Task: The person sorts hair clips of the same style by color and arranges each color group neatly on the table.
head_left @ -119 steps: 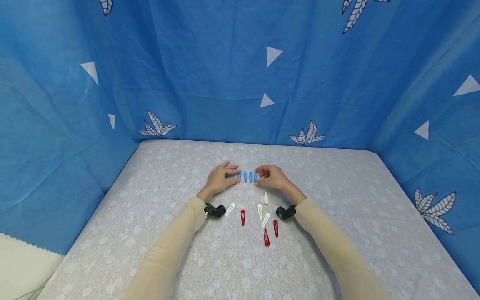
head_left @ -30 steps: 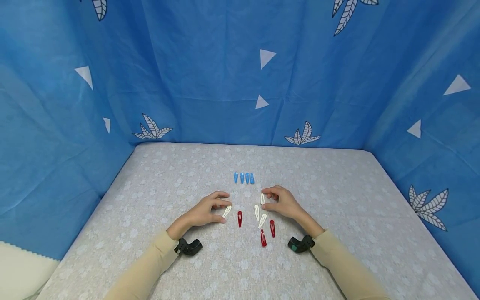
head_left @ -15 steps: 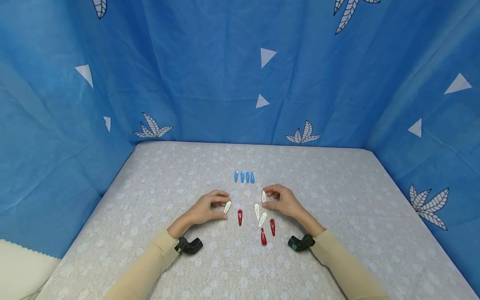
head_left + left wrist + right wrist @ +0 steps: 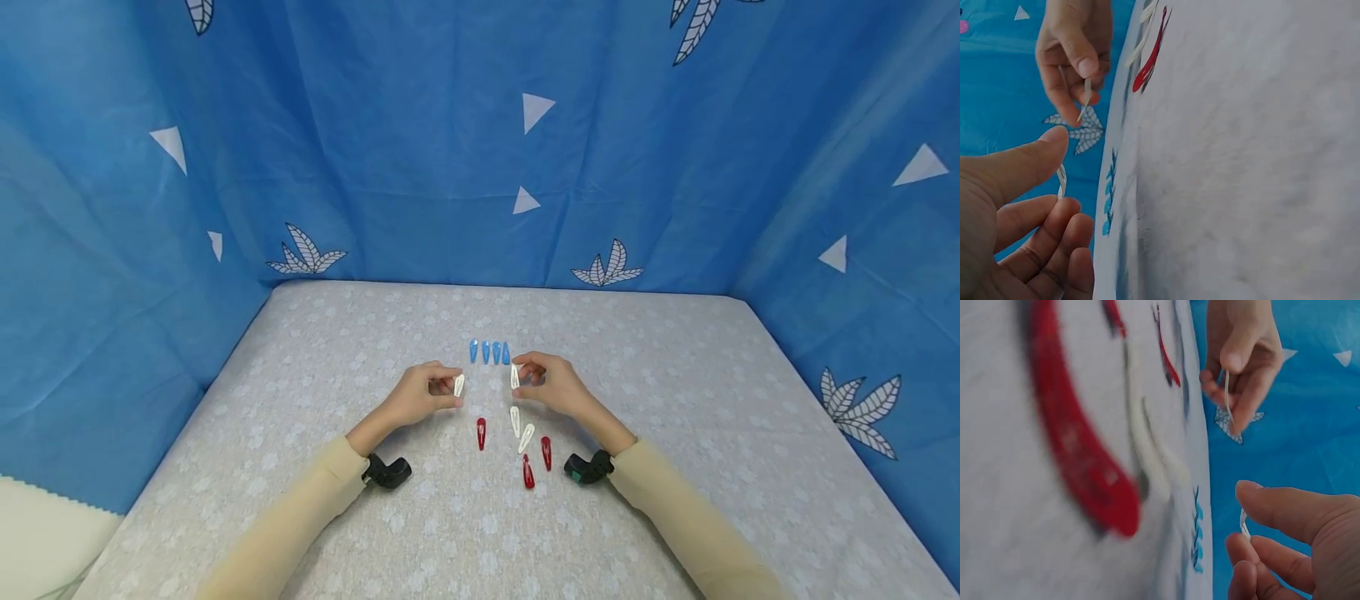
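My left hand (image 4: 416, 394) pinches a white snap hair clip (image 4: 459, 385) between thumb and fingers; the left wrist view shows this clip (image 4: 1061, 181) edge-on. Across from it, my right hand (image 4: 553, 385) pinches another white hair clip (image 4: 515, 377), also edge-on in the right wrist view, where the clip (image 4: 1244, 524) sits between thumb and forefinger. Both clips are held above the table. Just beyond the hands lies a row of several blue hair clips (image 4: 491, 352). Nearer to me rest two white clips, one (image 4: 515, 422) beside the other (image 4: 527, 438).
Three red hair clips lie on the near side: one (image 4: 482, 433) at left, one (image 4: 546, 452) at right, one (image 4: 528, 472) closest to me. A pale flowered cloth covers the table (image 4: 375, 333). Blue curtain (image 4: 420, 150) surrounds its back and sides.
Both hands left the blue row and came back to the white clips, one each. In the last half second they lifted these clips and moved forward, closer to the blue row.
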Tool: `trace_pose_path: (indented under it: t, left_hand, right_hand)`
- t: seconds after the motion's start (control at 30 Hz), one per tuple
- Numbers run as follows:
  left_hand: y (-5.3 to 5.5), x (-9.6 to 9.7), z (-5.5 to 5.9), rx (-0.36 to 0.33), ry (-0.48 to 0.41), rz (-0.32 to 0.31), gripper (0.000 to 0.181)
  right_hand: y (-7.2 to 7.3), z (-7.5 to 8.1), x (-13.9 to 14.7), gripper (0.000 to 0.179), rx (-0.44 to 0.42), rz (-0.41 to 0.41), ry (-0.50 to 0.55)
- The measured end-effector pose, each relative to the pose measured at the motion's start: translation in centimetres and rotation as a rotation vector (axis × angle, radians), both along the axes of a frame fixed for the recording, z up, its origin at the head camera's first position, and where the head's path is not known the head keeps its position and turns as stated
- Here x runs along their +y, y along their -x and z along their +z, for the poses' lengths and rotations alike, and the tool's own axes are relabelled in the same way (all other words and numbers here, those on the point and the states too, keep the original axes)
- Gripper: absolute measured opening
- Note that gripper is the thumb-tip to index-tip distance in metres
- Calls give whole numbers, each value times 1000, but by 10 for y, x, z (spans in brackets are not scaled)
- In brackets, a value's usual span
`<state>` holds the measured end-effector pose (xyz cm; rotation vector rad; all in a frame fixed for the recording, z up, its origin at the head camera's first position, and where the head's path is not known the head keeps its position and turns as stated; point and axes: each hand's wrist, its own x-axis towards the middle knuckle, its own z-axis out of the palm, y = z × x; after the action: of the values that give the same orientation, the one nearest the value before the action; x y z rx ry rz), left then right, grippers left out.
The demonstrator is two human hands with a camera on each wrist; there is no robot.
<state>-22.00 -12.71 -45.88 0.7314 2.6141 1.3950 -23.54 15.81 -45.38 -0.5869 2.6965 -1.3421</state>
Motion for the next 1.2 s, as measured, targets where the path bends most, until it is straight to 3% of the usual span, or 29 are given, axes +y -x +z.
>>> trace_pose_path:
  t: [0.23,0.43,0.9,1.2]
  left_hand:
    - [20,15,-4,16,10,31,49]
    - [29,20,-10,8,44,43,50]
    - [35,24,-22,92,115,71,50]
    - [35,27,-23,84,154,116,50]
  right_hand:
    - [11,5,-28,49,8,55,-59]
    - [18,0,-42,48,-3,82,-122]
    - [22,-5,-49,50,-45,63,-148]
    - [24,-8,-49,48,-23,59,-146]
